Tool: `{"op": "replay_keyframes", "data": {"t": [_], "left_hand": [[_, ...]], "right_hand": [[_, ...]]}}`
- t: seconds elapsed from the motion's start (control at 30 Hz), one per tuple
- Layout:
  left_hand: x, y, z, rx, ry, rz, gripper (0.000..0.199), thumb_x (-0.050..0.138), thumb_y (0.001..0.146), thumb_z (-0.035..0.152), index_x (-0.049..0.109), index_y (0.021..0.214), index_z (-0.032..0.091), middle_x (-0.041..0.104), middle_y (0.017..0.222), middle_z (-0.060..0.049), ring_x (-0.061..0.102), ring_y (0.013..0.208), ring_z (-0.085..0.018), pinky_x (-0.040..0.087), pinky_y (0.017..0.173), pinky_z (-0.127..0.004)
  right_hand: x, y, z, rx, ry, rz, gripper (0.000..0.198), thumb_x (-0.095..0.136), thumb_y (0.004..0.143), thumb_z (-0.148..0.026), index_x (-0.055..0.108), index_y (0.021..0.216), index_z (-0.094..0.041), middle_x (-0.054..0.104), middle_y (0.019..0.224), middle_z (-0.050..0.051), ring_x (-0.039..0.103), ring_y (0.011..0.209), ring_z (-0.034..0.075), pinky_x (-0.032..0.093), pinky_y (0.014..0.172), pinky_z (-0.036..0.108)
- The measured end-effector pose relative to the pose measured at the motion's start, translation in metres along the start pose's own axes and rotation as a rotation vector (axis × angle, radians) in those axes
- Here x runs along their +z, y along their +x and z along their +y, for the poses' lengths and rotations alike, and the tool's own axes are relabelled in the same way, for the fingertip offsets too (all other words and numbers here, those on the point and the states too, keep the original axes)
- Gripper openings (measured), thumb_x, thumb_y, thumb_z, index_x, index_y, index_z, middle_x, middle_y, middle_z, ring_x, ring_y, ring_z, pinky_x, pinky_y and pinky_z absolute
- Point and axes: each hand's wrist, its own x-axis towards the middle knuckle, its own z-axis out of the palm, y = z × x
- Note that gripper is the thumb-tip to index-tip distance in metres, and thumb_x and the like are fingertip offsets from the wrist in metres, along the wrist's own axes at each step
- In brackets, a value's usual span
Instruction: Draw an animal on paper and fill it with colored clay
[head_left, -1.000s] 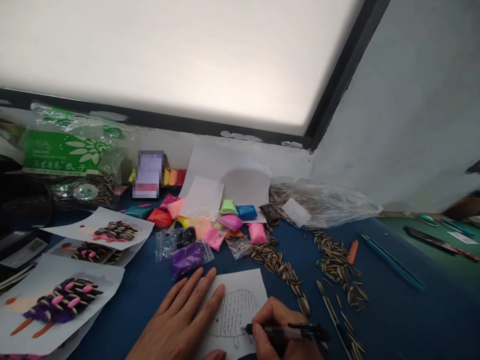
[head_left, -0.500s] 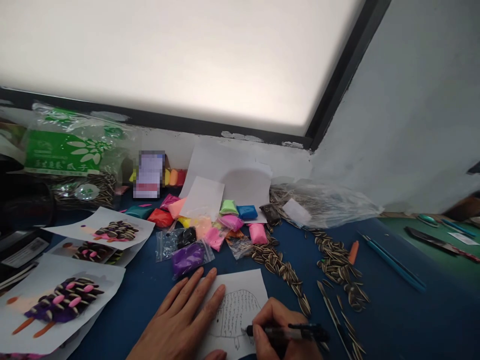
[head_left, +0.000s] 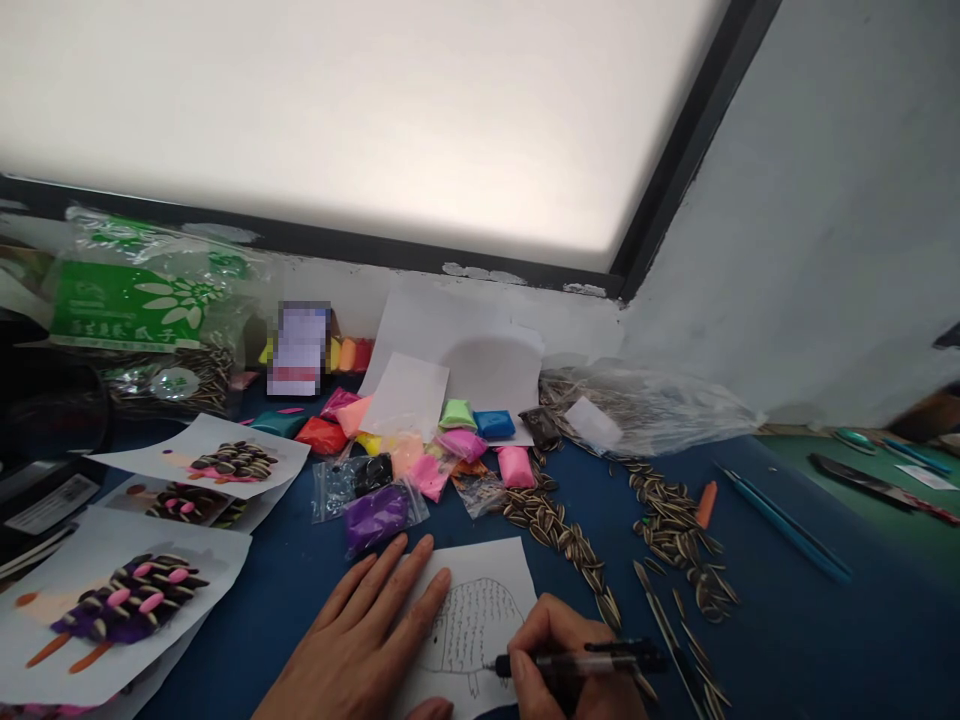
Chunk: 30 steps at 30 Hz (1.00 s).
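Under my hands lies a white sheet of paper (head_left: pixel 517 580) with a line drawing of a hedgehog-like animal: rounded back, short marks across the body, small legs below. My left hand (head_left: pixel 367 630) rests flat on the sheet's left side, fingers stretched out. Pinched in my right hand (head_left: pixel 562 650) is a black pen (head_left: pixel 622 658), its tip at the lower edge of the drawn body. Just beyond my left fingertips is a purple clay packet (head_left: pixel 377 515). Loose sunflower seeds (head_left: pixel 559 535) trail past the sheet's right side.
Finished seed-and-clay hedgehog pictures (head_left: pixel 127 600) overlap at the left. Several coloured clay packets (head_left: pixel 461 445) sit beyond the sheet. A metal craft tool (head_left: pixel 664 620) and blue tweezers (head_left: pixel 787 525) lie to the right. A seed bag (head_left: pixel 142 310), a phone (head_left: pixel 300 350) and paper sheets (head_left: pixel 487 370) stand at the back.
The pen has shifted slightly in my right hand, its back end now a little farther right and higher. My left hand and the sheet stay where they were.
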Motion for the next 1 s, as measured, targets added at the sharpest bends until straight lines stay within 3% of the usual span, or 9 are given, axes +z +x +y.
{"op": "replay_keyframes", "data": {"t": [0.27,0.47,0.6,1.0], "left_hand": [[0.001,-0.001,0.001,0.016,0.009,-0.003,0.069,0.046,0.104,0.061,0.037,0.159,0.02,0.033,0.161,-0.013,0.043,0.142,-0.039,0.051,0.105,-0.052],[0.0,-0.001,0.001,0.022,0.033,-0.014,0.068,0.043,0.104,0.061,0.041,0.157,0.019,0.034,0.16,-0.014,0.043,0.142,-0.039,0.051,0.105,-0.052],[-0.001,0.001,0.001,0.045,0.06,-0.004,0.068,0.042,0.105,0.061,0.042,0.156,0.017,0.035,0.159,-0.015,0.045,0.141,-0.039,0.053,0.102,-0.052],[0.001,0.0,0.0,0.037,0.022,-0.009,0.066,0.044,0.105,0.059,0.042,0.156,0.019,0.034,0.16,-0.015,0.042,0.143,-0.039,0.051,0.105,-0.053]], "right_hand": [[-0.003,0.001,0.001,-0.061,-0.174,0.209,0.018,0.049,0.09,-0.026,0.054,0.073,-0.023,0.062,0.063,-0.001,0.061,0.059,0.016,0.044,0.057,0.023],[-0.002,0.002,0.005,-0.127,-0.258,0.153,0.015,0.049,0.091,-0.026,0.055,0.077,-0.024,0.057,0.059,-0.003,0.053,0.051,0.014,0.036,0.048,0.023],[-0.003,0.003,0.004,-0.138,-0.262,0.131,0.015,0.048,0.091,-0.027,0.056,0.078,-0.023,0.059,0.061,-0.002,0.055,0.053,0.015,0.037,0.049,0.023],[-0.002,0.002,0.008,-0.082,-0.234,0.108,0.015,0.049,0.091,-0.027,0.054,0.078,-0.023,0.055,0.06,-0.002,0.05,0.051,0.014,0.034,0.047,0.023]]}}
